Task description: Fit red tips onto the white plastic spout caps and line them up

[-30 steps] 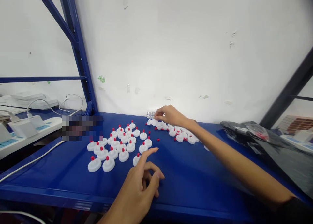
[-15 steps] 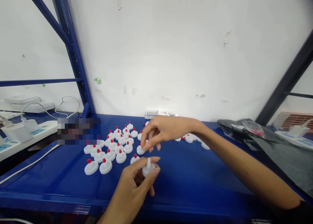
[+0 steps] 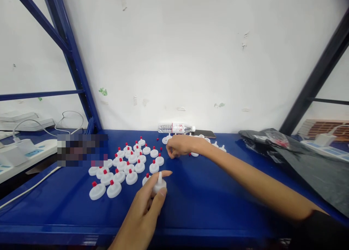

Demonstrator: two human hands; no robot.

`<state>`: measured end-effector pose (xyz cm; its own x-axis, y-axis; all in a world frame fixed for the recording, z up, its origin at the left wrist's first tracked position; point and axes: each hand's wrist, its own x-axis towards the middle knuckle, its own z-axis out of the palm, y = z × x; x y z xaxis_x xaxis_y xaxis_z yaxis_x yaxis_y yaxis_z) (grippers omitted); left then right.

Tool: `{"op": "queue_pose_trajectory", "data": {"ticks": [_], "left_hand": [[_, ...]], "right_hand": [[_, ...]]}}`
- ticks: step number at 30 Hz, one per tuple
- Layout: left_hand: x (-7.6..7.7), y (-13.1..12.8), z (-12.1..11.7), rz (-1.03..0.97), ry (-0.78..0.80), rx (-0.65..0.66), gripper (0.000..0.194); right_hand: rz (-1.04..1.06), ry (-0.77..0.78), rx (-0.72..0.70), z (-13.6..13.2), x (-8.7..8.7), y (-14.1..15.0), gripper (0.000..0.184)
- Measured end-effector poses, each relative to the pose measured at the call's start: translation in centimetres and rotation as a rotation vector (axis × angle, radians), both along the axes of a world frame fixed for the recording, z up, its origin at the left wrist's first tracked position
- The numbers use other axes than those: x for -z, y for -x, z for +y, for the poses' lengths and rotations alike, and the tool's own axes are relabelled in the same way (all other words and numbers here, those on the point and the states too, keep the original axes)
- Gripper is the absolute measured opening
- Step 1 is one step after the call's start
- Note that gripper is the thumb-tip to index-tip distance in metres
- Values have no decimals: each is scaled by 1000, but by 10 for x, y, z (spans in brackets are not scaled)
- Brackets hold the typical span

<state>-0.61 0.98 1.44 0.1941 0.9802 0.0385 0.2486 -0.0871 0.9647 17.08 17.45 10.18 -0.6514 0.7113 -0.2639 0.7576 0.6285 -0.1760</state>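
Note:
My left hand [image 3: 147,202] is closed around a white plastic nozzle cap [image 3: 159,184], its bare spout pointing up between thumb and index finger. My right hand [image 3: 181,145] is at the middle of the blue table with fingers curled down; what is under its fingertips, if anything, is hidden. Small red tip caps [image 3: 161,149] lie just left of it. To the left stand several white nozzle caps with red tips [image 3: 113,189], upright in a loose group. Behind the right hand and forearm are more white nozzle caps [image 3: 215,144], with bare spouts where visible.
A clear plastic bottle [image 3: 177,128] lies along the wall, beside a dark phone [image 3: 204,134]. Black plastic bags [image 3: 289,162] cover the right side. On the left are a white power strip [image 3: 43,150] with cables and a blue metal rack post [image 3: 73,57].
My right hand has drawn back and away from a red-tipped nozzle cap, which now stands with the group, toward the small red caps. My left hand still holds its nozzle cap. The view has shifted slightly.

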Motion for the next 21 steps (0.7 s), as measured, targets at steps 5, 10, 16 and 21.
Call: {"op": "queue_pose_trajectory", "data": {"ticks": [5, 10, 16, 21], "left_hand": [[0, -2, 3, 13, 5, 41, 69], [-3, -6, 5, -23, -20, -15, 72], [-3, -7, 2, -46, -26, 8, 75], [-5, -9, 2, -54, -8, 8, 76]], "right_hand": [[123, 147, -91, -14, -28, -8, 13], [308, 308, -247, -36, -58, -12, 14], [283, 353, -326, -55, -61, 0, 11], [248, 352, -358, -59, -60, 5, 18]]}}
